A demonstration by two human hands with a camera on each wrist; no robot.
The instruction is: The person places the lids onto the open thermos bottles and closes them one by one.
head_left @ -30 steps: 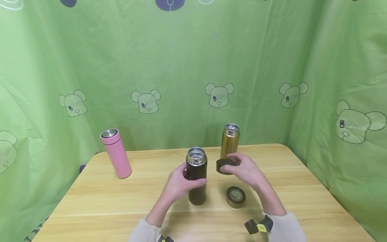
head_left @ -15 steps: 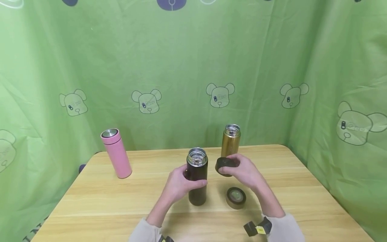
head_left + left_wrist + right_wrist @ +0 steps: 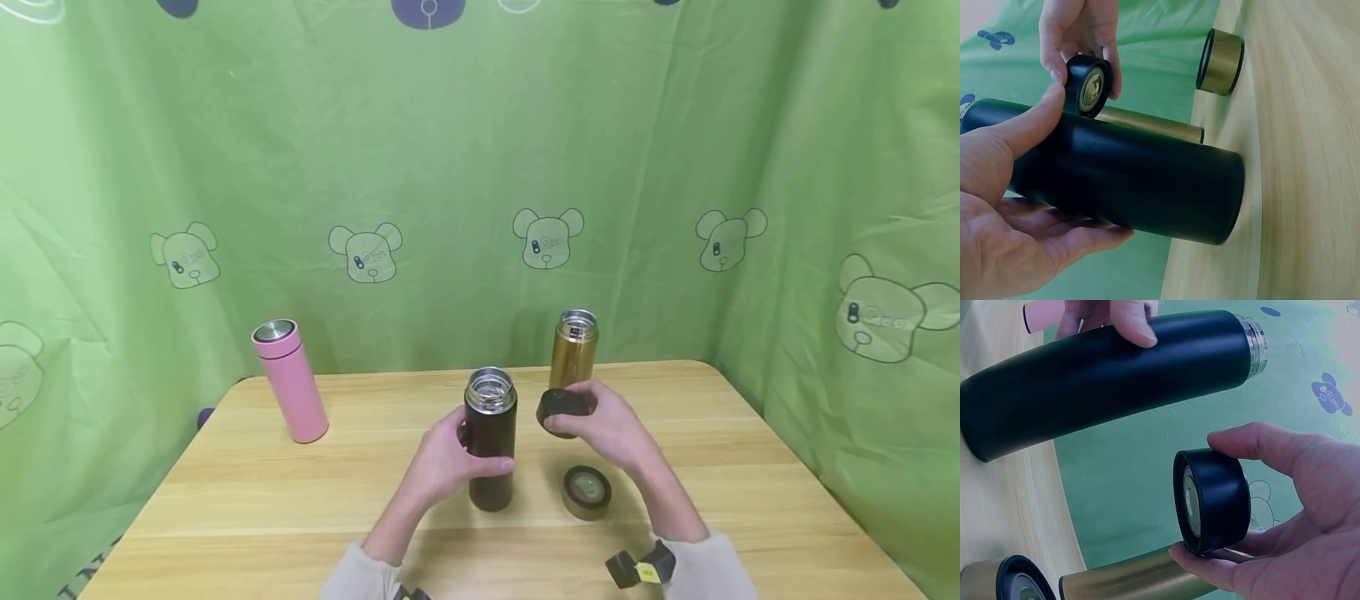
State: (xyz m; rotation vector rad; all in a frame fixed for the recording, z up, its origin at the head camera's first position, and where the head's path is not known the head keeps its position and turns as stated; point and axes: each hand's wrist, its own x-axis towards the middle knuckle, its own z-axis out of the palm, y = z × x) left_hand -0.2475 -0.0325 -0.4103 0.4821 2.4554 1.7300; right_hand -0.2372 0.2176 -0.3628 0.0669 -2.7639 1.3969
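Note:
A black thermos [image 3: 491, 437] stands upright without its lid, its steel threaded mouth showing. My left hand [image 3: 442, 462] grips its body, thumb across the near side and fingers behind, as the left wrist view [image 3: 1016, 187] also shows. To the right, my right hand [image 3: 611, 425] holds a black lid [image 3: 562, 412] between thumb and fingers, above the table and apart from the thermos. In the right wrist view the lid [image 3: 1216, 500] is turned sideways, its inner side facing left. Behind that hand stands a gold thermos [image 3: 574, 350], also lidless, its lower part hidden.
A gold lid [image 3: 587, 493] lies on the wooden table [image 3: 262, 517], right of the black thermos. A pink thermos [image 3: 291, 383] with its lid on stands at the far left. Green curtain [image 3: 450, 150] hangs behind the table and along both sides.
The black lid in my right hand has tilted a little, from nearly level to slanted. My left hand keeps hold of the black thermos, its thumb slightly lower. The head view shifts slightly.

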